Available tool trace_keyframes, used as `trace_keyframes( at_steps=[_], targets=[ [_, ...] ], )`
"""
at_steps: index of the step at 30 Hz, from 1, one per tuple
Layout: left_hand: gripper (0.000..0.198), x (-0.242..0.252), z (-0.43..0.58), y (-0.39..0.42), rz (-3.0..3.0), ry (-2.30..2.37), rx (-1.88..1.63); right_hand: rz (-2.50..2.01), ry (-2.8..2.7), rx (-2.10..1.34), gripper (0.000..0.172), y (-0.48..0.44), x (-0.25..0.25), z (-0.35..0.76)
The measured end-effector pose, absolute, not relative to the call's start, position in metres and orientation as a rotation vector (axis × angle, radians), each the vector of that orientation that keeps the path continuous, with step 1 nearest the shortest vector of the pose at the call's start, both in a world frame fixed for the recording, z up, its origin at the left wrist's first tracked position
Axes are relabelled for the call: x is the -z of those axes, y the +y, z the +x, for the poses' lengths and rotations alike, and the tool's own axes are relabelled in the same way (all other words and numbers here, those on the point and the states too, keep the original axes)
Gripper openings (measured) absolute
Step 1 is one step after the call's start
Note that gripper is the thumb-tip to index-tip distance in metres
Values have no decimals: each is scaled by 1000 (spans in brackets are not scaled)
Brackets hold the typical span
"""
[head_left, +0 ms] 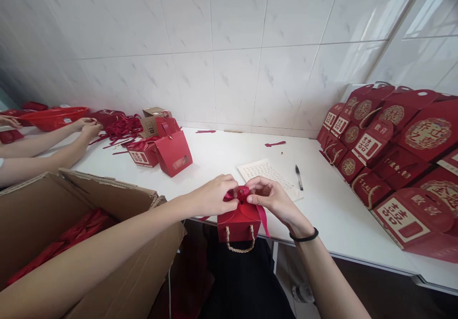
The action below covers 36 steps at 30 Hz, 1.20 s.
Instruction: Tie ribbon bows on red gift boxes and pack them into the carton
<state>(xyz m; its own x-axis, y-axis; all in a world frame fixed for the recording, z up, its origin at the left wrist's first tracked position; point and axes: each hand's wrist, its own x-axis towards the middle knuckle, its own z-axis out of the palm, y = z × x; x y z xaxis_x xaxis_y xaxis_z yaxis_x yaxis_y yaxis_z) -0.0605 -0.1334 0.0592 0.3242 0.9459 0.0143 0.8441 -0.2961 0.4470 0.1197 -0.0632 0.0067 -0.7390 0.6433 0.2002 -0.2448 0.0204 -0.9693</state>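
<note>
A small red box (234,227) with a twisted gold rope handle (240,250) sits at the table's front edge. On its top, a red ribbon (264,220) is looped, one tail hanging down the right side. My left hand (219,195) pinches the ribbon at the left of the loop. From the right, my right hand (266,196), with a black band at the wrist, pinches the ribbon too. The fingertips of both hands nearly meet above the box lid and partly hide the loop.
Stacked red gift boxes (393,166) fill the right side. Behind my hands lie a printed sheet (265,169) and a pen (299,177). Left are red boxes (174,152), ribbons (121,127), an open carton (143,242) and another person's hands (89,127).
</note>
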Motion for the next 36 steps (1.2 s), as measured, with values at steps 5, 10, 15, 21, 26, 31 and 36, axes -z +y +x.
trace_keyframes(
  at_steps=[5,10,15,21,26,31,36],
  targets=[
    [7,-60,-60,-134,2218,1578,-410,-431,-1689,-1686,28,-68,-9,119],
    [5,-60,-59,-135,2241,1582,-404,-593,-1705,-1447,34,-73,-9,110],
    [9,-60,-58,-136,2238,1598,-420,-686,-1816,-1155,31,-80,-11,112],
    [14,-61,-57,-137,2222,1605,-405,-1015,-1748,-1010,47,-92,1,137],
    [15,-60,-58,-137,2208,1608,-430,-990,-1806,-1208,53,-102,15,141],
    [16,-55,-59,-136,2198,1603,-460,-932,-1724,-1348,52,-115,6,144],
    [17,-51,-61,-135,2229,1588,-489,-968,-1813,-1470,53,-125,-1,150]
  ],
)
